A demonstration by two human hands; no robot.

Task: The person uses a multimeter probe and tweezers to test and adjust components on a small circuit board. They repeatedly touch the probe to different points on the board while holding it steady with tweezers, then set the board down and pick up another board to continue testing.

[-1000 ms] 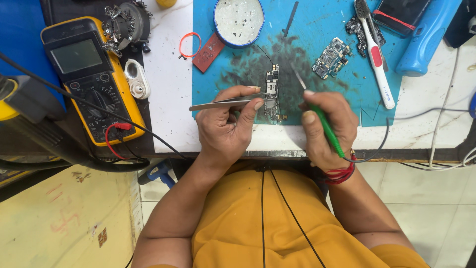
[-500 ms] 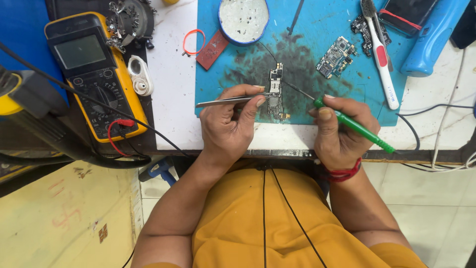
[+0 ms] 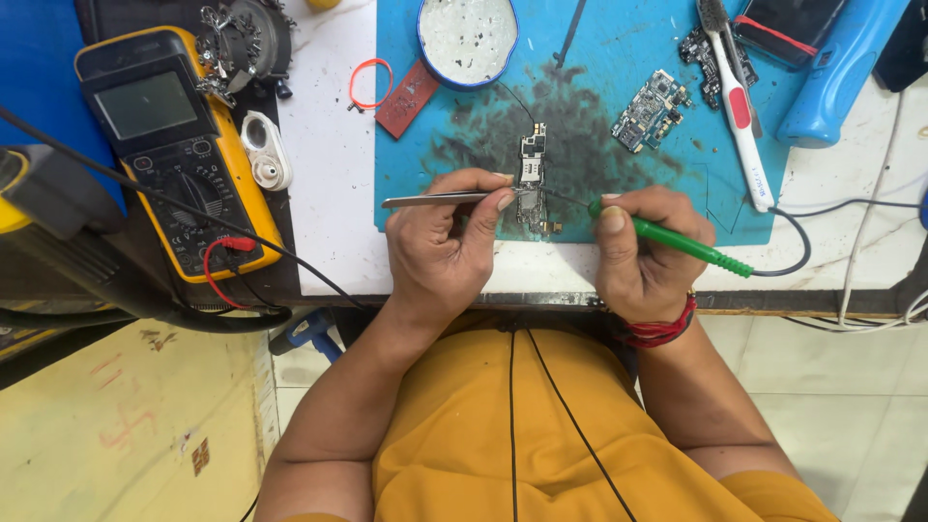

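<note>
My left hand (image 3: 440,246) pinches tweezers (image 3: 440,199), right hand (image 3: 646,256) grips the soldering iron (image 3: 677,242) on the circuit board (image 3: 532,174); a slip could bridge pads.

Circuit board (image 3: 533,179) at mat (image 3: 619,48) centre. Round tin (image 3: 468,37) at eleven o'clock, second board (image 3: 653,109) at two. Tweezers (image 3: 435,199) entering from nine, soldering iron (image 3: 677,242) from four. Multimeter (image 3: 174,155) far off at nine.

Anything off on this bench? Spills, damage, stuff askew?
The blue mat has a dark sooty smear around the narrow circuit board that the left hand with tweezers and right hand with green iron work on. A second board lies askew nearby.
</note>
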